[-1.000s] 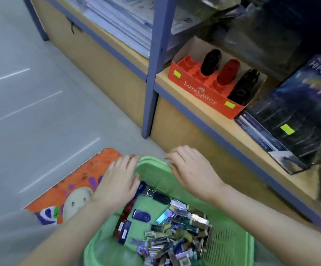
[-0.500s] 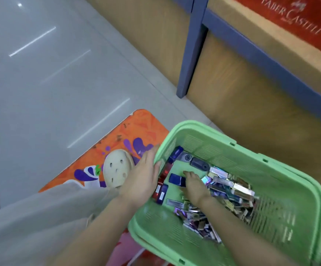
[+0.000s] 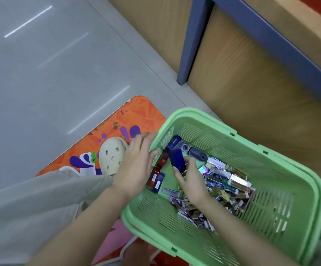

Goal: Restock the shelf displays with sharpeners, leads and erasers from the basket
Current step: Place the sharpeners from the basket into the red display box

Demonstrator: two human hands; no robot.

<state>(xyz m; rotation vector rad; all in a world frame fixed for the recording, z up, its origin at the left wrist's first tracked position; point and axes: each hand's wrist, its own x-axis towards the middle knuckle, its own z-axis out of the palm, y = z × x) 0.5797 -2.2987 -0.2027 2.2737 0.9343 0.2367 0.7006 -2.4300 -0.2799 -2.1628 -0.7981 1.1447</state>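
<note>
A green plastic basket [image 3: 282, 181] sits on the floor below me, tilted toward the shelf. Inside lie several dark sharpeners [image 3: 198, 153], red and blue ones along its left wall, and a heap of small shiny lead and eraser packs [image 3: 230, 181]. My right hand [image 3: 192, 181] is inside the basket and pinches a dark blue sharpener [image 3: 178, 160], raised a little off the bottom. My left hand [image 3: 134, 166] grips the basket's left rim, thumb inside and fingers over the edge.
An orange patterned mat [image 3: 121, 135] lies left of the basket, with a cream clog [image 3: 111, 156] on it. A blue shelf post [image 3: 194, 39] and the wooden shelf front [image 3: 251, 89] stand behind the basket. Grey tiled floor [image 3: 50, 73] spreads to the left.
My view has dropped from the shelf to the basket. My right hand went in among the items and has taken hold of the dark blue sharpener; my left hand stays on the rim.
</note>
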